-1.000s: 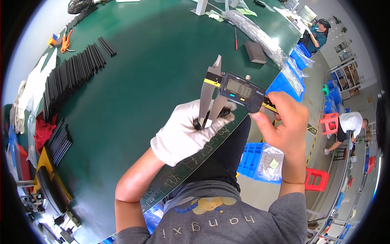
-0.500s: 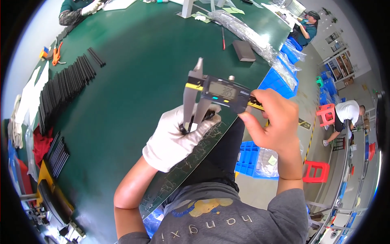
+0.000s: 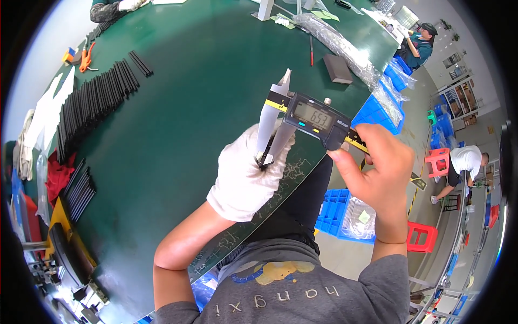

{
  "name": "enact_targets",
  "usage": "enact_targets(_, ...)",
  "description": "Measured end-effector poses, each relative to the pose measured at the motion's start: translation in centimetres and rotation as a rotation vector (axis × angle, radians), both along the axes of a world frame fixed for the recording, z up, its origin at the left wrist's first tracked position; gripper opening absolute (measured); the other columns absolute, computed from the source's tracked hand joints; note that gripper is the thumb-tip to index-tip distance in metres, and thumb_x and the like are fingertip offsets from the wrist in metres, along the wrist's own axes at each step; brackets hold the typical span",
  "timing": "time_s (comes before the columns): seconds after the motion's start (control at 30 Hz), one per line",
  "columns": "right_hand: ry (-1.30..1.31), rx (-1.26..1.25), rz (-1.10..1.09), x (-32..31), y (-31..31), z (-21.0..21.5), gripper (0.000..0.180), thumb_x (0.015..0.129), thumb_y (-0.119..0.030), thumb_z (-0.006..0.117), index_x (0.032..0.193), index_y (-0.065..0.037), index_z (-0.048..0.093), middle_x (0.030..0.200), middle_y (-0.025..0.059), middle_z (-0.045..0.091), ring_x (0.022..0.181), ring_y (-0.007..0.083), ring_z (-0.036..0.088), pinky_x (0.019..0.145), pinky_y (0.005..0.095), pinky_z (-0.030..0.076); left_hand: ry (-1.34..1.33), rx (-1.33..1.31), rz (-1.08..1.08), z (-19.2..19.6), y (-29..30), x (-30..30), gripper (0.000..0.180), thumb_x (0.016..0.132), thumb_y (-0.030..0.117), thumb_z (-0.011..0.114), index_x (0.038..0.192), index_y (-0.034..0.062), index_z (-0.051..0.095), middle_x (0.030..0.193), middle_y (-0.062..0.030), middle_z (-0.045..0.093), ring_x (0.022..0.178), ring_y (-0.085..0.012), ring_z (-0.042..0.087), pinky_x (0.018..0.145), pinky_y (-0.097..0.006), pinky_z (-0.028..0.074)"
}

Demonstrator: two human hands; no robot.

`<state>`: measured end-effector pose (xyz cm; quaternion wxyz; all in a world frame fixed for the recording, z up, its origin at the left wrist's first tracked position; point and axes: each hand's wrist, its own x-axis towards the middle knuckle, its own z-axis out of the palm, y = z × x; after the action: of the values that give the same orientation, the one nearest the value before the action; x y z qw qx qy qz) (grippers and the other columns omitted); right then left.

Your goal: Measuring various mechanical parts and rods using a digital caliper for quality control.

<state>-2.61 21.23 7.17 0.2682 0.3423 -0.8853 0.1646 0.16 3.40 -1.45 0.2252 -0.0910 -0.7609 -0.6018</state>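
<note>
A digital caliper with a dark grey body and yellow stripes is held above the table's near edge. My bare right hand grips its beam at the right end, thumb and fingers closed. Wearing a white glove, my left hand is closed around a small black part, most of it hidden by the fingers and the caliper. The caliper's long jaws reach down to this part, one on either side of it as far as I can see.
Many black rods lie in a row on the green table, left. Beyond them is an orange-handled tool. A dark box and a plastic-wrapped bundle lie far right. Blue crates stand beside the table. Other people work farther off.
The black part has turned in my left hand, and less of it shows. The caliper's jaws sit differently on it and its reading has changed. The whole view has shifted slightly.
</note>
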Motion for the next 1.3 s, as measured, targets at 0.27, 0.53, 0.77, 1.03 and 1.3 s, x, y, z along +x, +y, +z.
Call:
enact_targets(0.27, 0.013, 0.055, 0.001, -0.6, 0.6, -0.4, 0.029, 0.066, -0.023, 0.075, 0.082, -0.006, 0.059, 0.062, 0.0048, 0.054, 0.046, 0.0212, 0.052, 0.040, 0.0300, 0.037, -0.034, 0.010, 0.004, -1.0, 0.1, -0.4, 0.024, 0.080, 0.006, 0.066, 0.104, 0.0060, 0.061, 0.079, -0.0071, 0.063, 0.067, -0.0169, 0.063, 0.062, -0.027, 0.050)
enact_targets(0.53, -0.276, -0.440, -0.072, -5.8, 2.8, -5.7, 0.020, 0.083, -0.014, 0.062, 0.092, 0.003, 0.058, 0.062, 0.0032, 0.052, 0.053, 0.0081, 0.044, 0.048, 0.0226, 0.037, -0.165, 0.460, -0.192, -4.2, 1.3, -1.2, 0.016, 0.083, 0.010, 0.065, 0.098, 0.0040, 0.059, 0.073, -0.0003, 0.057, 0.058, -0.0091, 0.052, 0.055, -0.023, 0.045)
enact_targets(0.77, -0.443, -0.236, -0.327, -11.3, 3.9, -15.1, 0.028, 0.082, -0.030, 0.064, 0.091, -0.004, 0.062, 0.069, 0.0118, 0.062, 0.061, 0.0291, 0.059, 0.057, 0.0372, 0.045, -0.555, 0.826, 0.139, -5.9, -3.1, -2.9, 0.018, 0.090, 0.023, 0.056, 0.089, 0.0066, 0.048, 0.060, 0.0011, 0.045, 0.046, -0.0084, 0.043, 0.045, -0.025, 0.042)
enact_targets(1.03, -0.341, -0.101, -0.436, -11.0, 3.2, -16.6, 0.029, 0.082, -0.034, 0.060, 0.097, -0.010, 0.059, 0.079, 0.0076, 0.063, 0.068, 0.0299, 0.061, 0.056, 0.0391, 0.046, -0.867, 0.336, 0.588, -3.0, -19.8, -8.9, 0.022, 0.082, 0.017, 0.058, 0.070, 0.0011, 0.049, 0.059, -0.0053, 0.046, 0.045, -0.0162, 0.045, 0.042, -0.032, 0.038)
enact_targets(1.3, -0.304, -0.090, -0.428, -11.0, 3.6, -17.2, 0.028, 0.082, -0.030, 0.060, 0.100, -0.008, 0.057, 0.080, 0.0079, 0.062, 0.062, 0.0281, 0.060, 0.053, 0.0369, 0.045, -0.991, -0.606, 1.165, -4.4, -32.5, -16.9, 0.025, 0.079, 0.016, 0.054, 0.095, 0.0010, 0.066, 0.101, -0.0188, 0.064, 0.100, -0.0303, 0.061, 0.082, -0.036, 0.050)
